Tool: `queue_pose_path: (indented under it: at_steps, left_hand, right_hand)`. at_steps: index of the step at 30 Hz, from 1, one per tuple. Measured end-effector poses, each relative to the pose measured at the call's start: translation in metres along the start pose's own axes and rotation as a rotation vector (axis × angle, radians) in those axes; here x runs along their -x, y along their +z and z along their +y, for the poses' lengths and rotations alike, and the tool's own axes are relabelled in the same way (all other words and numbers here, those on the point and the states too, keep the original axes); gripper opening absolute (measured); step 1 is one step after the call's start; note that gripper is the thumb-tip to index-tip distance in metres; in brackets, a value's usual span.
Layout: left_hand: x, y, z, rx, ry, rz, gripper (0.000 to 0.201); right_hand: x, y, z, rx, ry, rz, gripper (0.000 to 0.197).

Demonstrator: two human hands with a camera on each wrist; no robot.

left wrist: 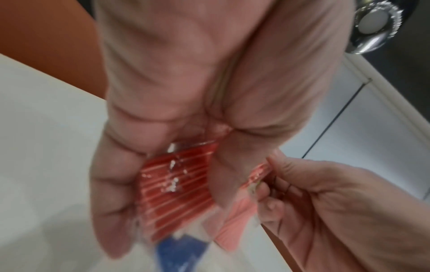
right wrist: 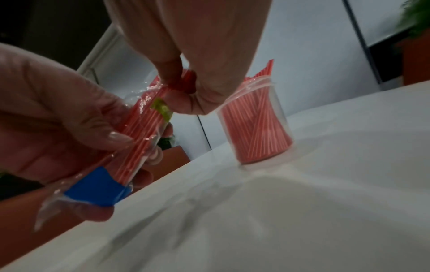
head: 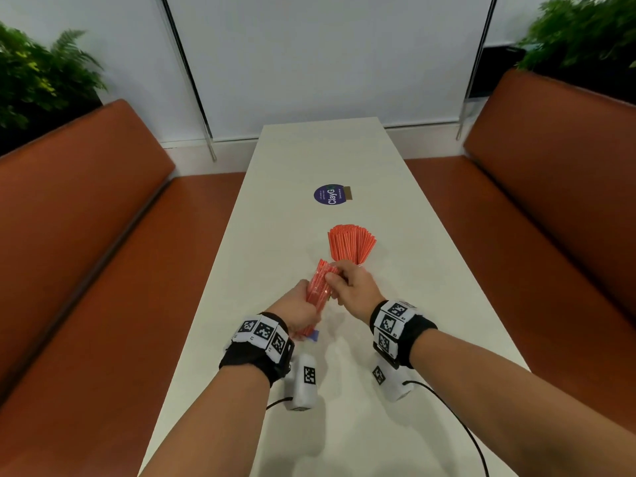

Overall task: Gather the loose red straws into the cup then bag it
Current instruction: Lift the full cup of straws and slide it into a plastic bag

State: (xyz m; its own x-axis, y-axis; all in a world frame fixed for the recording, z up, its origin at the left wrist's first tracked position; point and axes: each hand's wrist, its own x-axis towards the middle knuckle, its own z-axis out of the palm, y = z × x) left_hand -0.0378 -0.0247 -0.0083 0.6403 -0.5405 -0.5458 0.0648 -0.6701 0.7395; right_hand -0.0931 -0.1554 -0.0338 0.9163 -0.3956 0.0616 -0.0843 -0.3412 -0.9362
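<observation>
Both hands worked a packet of red straws above the white desk (head: 275, 173).

Nearest, the left hand (head: 299, 313) was wrapped around a clear plastic sleeve (right wrist: 58, 198) with a blue band (right wrist: 97, 189) at its lower end, holding the packed straws (head: 318, 285) tilted just above the desk. The right hand (head: 351, 287) pinched the upper ends of those straws between thumb and fingers — both hands grasping, neither released. Just beyond, a clear cup (right wrist: 260, 128) stood upright on the desk, full of red straws (head: 351, 244) fanning out. Farther back lay a round purple sticker (head: 328, 195).
</observation>
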Motion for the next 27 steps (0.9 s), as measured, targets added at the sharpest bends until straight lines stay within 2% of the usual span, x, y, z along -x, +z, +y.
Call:
queue_pose_path:
  at_steps: [5, 7, 11, 14, 16, 21, 24, 26, 27]
  left_hand:
    - [-0.005, 0.013, 0.010, 0.040, 0.146, -0.014, 0.066]
    - [-0.006, 0.019, 0.012, 0.064, 0.194, -0.017, 0.068]
    - [-0.009, 0.032, 0.014, 0.111, 0.280, 0.037, 0.049]
    - [-0.014, 0.036, 0.013, 0.159, 0.289, 0.076, 0.029]
    - [-0.017, 0.037, 0.013, 0.206, 0.277, 0.083, 0.026]
    - [-0.018, 0.037, 0.017, 0.295, 0.271, 0.104, 0.035]
    - [-0.017, 0.037, 0.017, 0.314, 0.309, 0.118, 0.052]
    - [-0.016, 0.037, 0.017, 0.321, 0.341, 0.118, 0.065]
    - [-0.016, 0.037, 0.017, 0.300, 0.350, 0.125, 0.064]
  right_hand:
    - [0.001, -0.018, 0.003, 0.006, -0.005, 0.024, 0.013]
    - [0.003, -0.023, 0.003, 0.005, 0.010, 0.017, 0.016]
    - [0.005, -0.032, 0.002, -0.028, 0.042, 0.049, 0.023]
    - [0.005, -0.035, 0.002, -0.087, 0.090, 0.123, 0.027]
    - [0.006, -0.034, 0.003, -0.075, 0.106, 0.152, 0.033]
    - [0.014, -0.026, 0.003, -0.107, 0.117, 0.060, 0.038]
    - [0.015, -0.025, 0.002, -0.019, 0.111, -0.024, 0.033]
    - [0.014, -0.027, 0.001, 0.051, 0.104, -0.022, 0.029]
    - [0.013, -0.028, 0.000, 0.062, 0.103, -0.002, 0.025]
